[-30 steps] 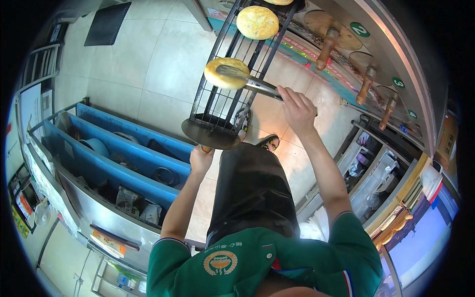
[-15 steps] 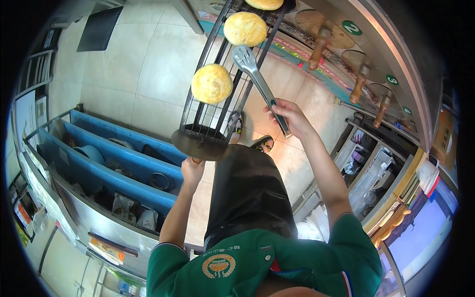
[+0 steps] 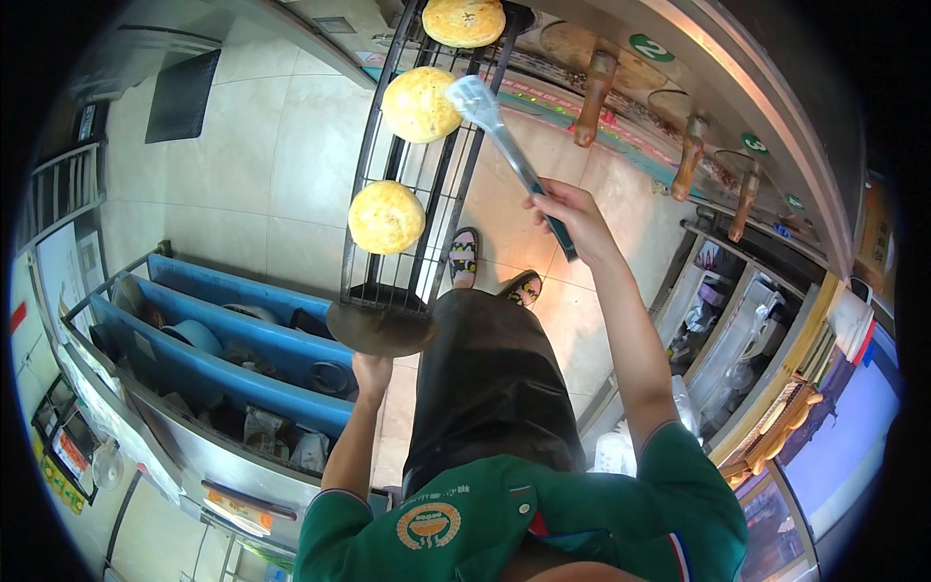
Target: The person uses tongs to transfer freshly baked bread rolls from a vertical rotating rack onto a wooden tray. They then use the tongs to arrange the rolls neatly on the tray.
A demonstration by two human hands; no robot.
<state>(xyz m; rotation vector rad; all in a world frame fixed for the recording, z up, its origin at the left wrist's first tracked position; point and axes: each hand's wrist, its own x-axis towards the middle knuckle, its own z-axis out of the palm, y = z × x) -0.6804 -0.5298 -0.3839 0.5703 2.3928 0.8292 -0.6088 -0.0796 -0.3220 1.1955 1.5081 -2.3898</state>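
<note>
My left hand (image 3: pixel 371 375) is closed behind the round dark end plate (image 3: pixel 380 330) of a long wire baking rack (image 3: pixel 365 160), at its handle, which the hand and plate hide here. Three round golden flatbreads lie in a line along the rack: a near one (image 3: pixel 387 217), a middle one (image 3: pixel 421 105) and a far one (image 3: pixel 464 19). In my right hand (image 3: pixel 574 219) is a pair of metal tongs (image 3: pixel 514 147) with dark grips. The tongs' tips reach the right edge of the middle flatbread; whether they touch it, I cannot tell.
Along the right runs a metal oven front with round doors and wooden handles (image 3: pixel 595 97). A blue divided bin (image 3: pixel 242 335) with bowls and bags stands at the left. Shelves with plastic bags (image 3: pixel 722 359) are at the right. My sandalled feet (image 3: pixel 465 257) stand on the tiles.
The rack and its flatbreads have come nearer to me and leftward, showing more of the far flatbread. The tongs have shifted slightly left, their tips now beside the middle flatbread.
</note>
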